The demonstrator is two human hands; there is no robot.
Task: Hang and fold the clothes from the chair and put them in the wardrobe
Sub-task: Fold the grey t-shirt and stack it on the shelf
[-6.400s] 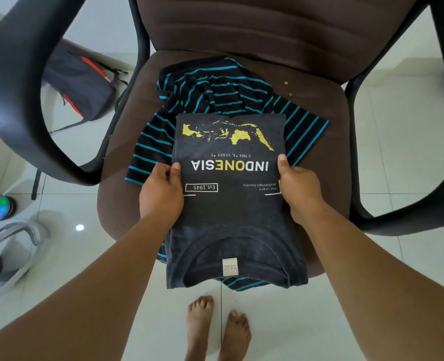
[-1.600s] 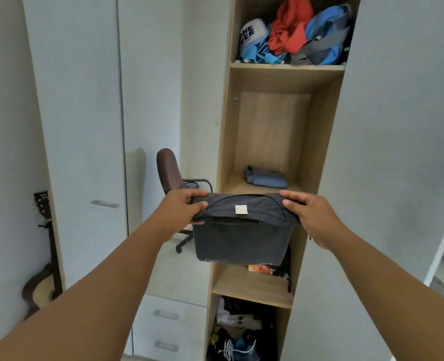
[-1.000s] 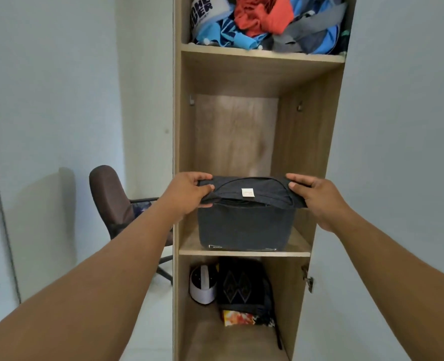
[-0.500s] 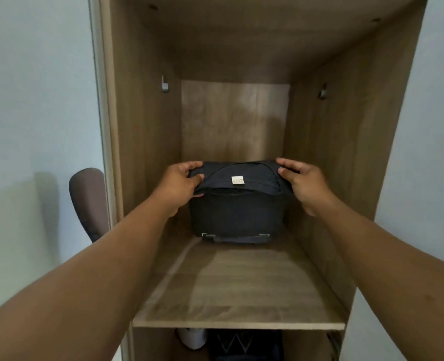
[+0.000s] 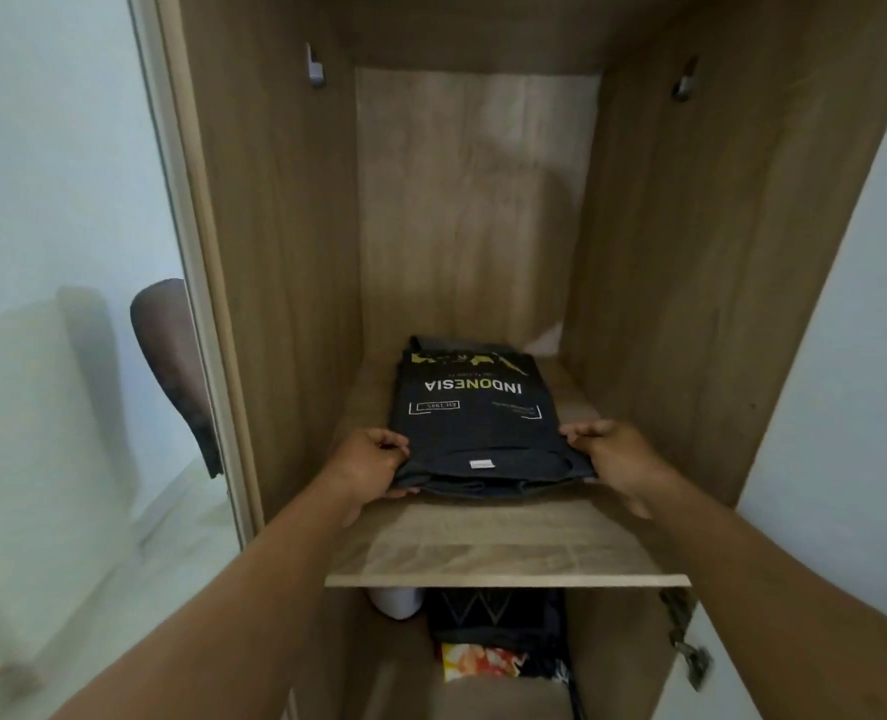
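Note:
A folded dark grey T-shirt point(image 5: 475, 415) with an "INDONESIA" print lies flat on the wooden wardrobe shelf point(image 5: 503, 556), its collar and white label towards me. My left hand point(image 5: 366, 467) grips the shirt's near left corner, fingers curled round the edge. My right hand point(image 5: 612, 454) pinches the near right corner. A sliver of another dark garment shows under its far edge, at the back of the shelf.
The wardrobe's wooden side walls point(image 5: 690, 304) close in the shelf on both sides. The compartment below holds a dark bag point(image 5: 498, 615), a white object point(image 5: 394, 602) and a colourful item. The brown chair back point(image 5: 173, 356) stands at the left beside a white wall.
The shirt hung folded between my hands inside the compartment half a second ago. It now lies flat on the shelf, print up, with both hands lowered to its near corners.

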